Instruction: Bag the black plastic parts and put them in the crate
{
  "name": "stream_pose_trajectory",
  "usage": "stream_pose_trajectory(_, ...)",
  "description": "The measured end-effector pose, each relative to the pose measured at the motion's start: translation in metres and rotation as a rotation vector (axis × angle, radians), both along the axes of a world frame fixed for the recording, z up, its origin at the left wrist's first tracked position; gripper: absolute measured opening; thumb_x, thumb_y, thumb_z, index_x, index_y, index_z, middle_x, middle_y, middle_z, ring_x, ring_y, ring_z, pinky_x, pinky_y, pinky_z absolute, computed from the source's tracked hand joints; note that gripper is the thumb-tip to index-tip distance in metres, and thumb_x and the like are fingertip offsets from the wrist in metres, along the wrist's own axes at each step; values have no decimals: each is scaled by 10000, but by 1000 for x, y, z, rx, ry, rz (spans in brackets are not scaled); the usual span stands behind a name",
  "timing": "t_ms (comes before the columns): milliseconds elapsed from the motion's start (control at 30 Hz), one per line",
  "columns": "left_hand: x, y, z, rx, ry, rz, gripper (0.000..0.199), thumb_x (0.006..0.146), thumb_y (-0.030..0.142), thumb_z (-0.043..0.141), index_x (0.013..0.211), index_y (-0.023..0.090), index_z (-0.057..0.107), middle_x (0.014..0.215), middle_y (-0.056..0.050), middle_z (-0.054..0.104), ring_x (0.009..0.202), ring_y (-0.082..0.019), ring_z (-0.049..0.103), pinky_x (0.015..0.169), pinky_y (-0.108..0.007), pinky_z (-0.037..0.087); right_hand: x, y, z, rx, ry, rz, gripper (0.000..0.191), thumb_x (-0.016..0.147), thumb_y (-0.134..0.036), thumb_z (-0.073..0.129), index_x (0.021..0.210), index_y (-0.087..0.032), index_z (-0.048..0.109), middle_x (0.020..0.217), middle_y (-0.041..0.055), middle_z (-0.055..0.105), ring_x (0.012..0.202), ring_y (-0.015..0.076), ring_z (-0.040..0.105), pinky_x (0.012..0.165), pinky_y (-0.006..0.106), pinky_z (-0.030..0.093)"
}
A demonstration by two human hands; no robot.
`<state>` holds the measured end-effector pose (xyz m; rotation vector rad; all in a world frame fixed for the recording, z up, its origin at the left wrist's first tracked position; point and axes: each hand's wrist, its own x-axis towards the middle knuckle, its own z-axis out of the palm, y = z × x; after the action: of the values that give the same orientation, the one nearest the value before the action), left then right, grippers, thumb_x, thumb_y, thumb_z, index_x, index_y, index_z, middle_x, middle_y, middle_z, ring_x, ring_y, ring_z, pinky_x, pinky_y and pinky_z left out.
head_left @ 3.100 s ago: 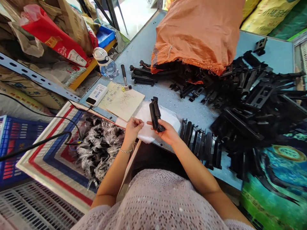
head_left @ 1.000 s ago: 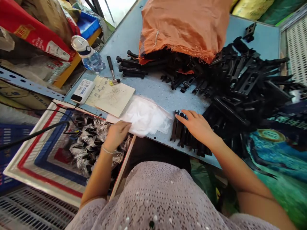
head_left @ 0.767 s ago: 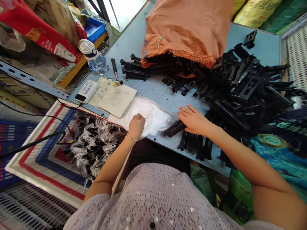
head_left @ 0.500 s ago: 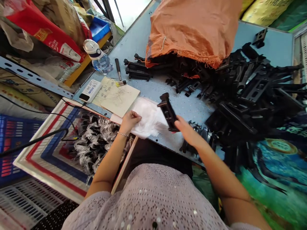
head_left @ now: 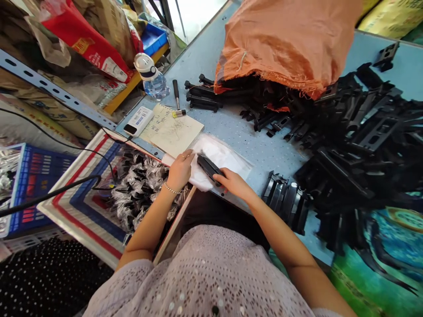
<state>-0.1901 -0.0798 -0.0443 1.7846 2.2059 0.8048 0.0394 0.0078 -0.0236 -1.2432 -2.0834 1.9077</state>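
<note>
My right hand (head_left: 233, 182) is wrapped round the lower end of a black plastic part (head_left: 209, 167), which lies tilted over a stack of thin white plastic bags (head_left: 218, 154). Just left of that part, my left hand (head_left: 181, 169) pinches the left edge of the bags, fingers pressed together. A cream notepad (head_left: 176, 132) with handwriting lies beyond the bags, beside a white device (head_left: 140, 121). Several black parts (head_left: 286, 198) stand in a row to the right of my right hand.
An orange sack (head_left: 287, 44) lies at the back, black parts spilling from it into a large pile (head_left: 353, 154) at the right. A bottle (head_left: 152, 79) and hammer (head_left: 176, 93) stand back left. Bagged parts (head_left: 139, 189) fill a crate (head_left: 69, 198) at left.
My right hand has brought the black part left and down onto the bags, beside my left hand. The part now points toward the left hand. The view has shifted slightly.
</note>
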Motion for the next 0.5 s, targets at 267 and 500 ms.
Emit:
stream_pose_trajectory(267,30,-15,4,101,2,-179,677,887,42,399,1545,199,378,1528,-154,489,1394,-245,519,1144,-418,481,-21,-4,-15,-669,333,-302,446,715,-491,844,936,-173,623,667,-28,560,500,69,489,383,160,403)
stream_pose_trajectory(500,57,-20,26,171,-51,-460,728,928,107,449,1607,221,213,1542,-165,468,1355,-238,558,1093,-394,532,-26,-18,-6,-598,517,-417,368,721,-430,856,905,-203,633,680,-50,542,575,81,493,478,175,429)
